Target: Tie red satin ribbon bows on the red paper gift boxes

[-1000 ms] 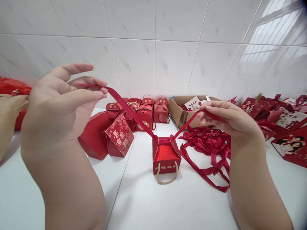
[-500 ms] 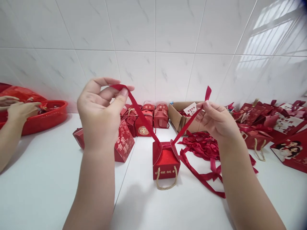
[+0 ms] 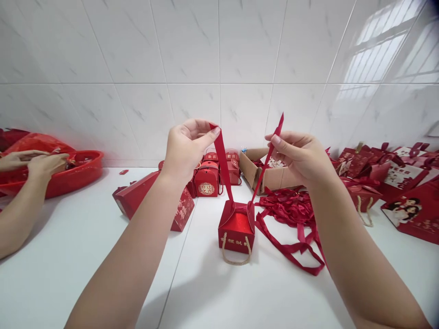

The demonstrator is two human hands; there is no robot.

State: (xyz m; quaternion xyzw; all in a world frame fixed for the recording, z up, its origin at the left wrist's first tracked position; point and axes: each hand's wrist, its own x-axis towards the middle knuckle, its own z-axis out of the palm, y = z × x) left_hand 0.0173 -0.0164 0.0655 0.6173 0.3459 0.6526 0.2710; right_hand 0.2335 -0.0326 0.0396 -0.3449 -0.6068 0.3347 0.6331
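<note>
Left hand (image 3: 188,148) is pinching one arm of a red ribbon (image 3: 224,167) between thumb and fingers; right hand (image 3: 298,153) is pinching the other, a loose tip sticking up past the thumb. Both arms are running down, fairly taut, to the box (image 3: 236,232), which is standing on the table (image 3: 274,292) below and between the hands, touched by neither. Each is meeting one of its two flaps (image 3: 226,213), and a stretch of ribbon is showing across between them. Threading therefore appears done; tying appears to be left, as no knot or bow is showing and the flaps are standing apart. A rope handle (image 3: 236,263) is looping from the near face. Below the right hand, a ribbon heap (image 3: 291,210) is lying beside the box; beyond that hand, a carton (image 3: 252,170) is sitting open. Further right of it, more boxes (image 3: 365,194) are standing, several seemingly with ribbon on top. Behind the left hand, other boxes (image 3: 207,185) are clustering. Far left of it, another person's hands (image 3: 50,164) are working over a basin (image 3: 77,183).
</note>
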